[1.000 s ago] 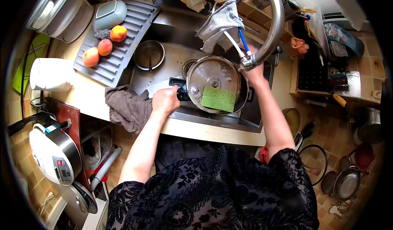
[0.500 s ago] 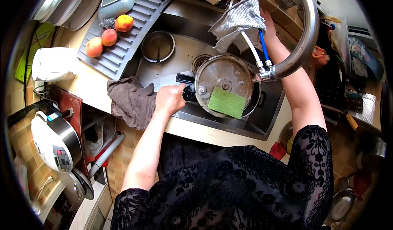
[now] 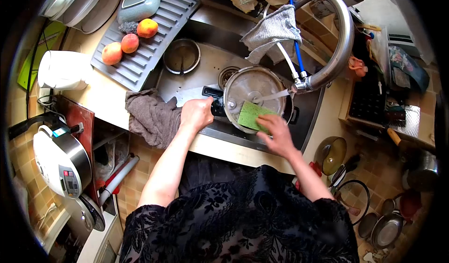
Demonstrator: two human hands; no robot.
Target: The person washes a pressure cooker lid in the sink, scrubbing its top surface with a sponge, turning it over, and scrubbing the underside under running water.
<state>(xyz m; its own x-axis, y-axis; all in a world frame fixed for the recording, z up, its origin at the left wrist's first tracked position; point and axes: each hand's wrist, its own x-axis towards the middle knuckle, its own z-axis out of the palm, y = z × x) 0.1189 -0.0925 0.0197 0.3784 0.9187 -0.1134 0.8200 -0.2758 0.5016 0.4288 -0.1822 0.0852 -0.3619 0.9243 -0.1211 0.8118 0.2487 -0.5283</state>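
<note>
A metal pressure cooker (image 3: 250, 83) lies in the sink with its round lid facing up. My left hand (image 3: 196, 114) is closed round its black handle (image 3: 218, 106). On the lid lies a green scouring pad (image 3: 249, 114). My right hand (image 3: 279, 134) has its fingers over the pad's right part and the thumb at its lower edge; the fingertips' underside is hidden. A stream of water (image 3: 276, 95) runs from the tap (image 3: 299, 86) onto the lid. Beside my left hand hangs a brown cloth (image 3: 152, 118) over the counter edge.
A small metal pan (image 3: 181, 56) stands in the sink (image 3: 210, 57). On the ridged drainer (image 3: 135, 71) are several fruits (image 3: 130, 43) and an upturned dish (image 3: 139, 5). A grey cloth (image 3: 271, 31) hangs by the curved spout (image 3: 346, 38). A rice cooker (image 3: 63, 162) stands lower left.
My right hand has come down from behind the tap to the green scouring pad. Water now flows from the tap. My left hand stays on the handle.
</note>
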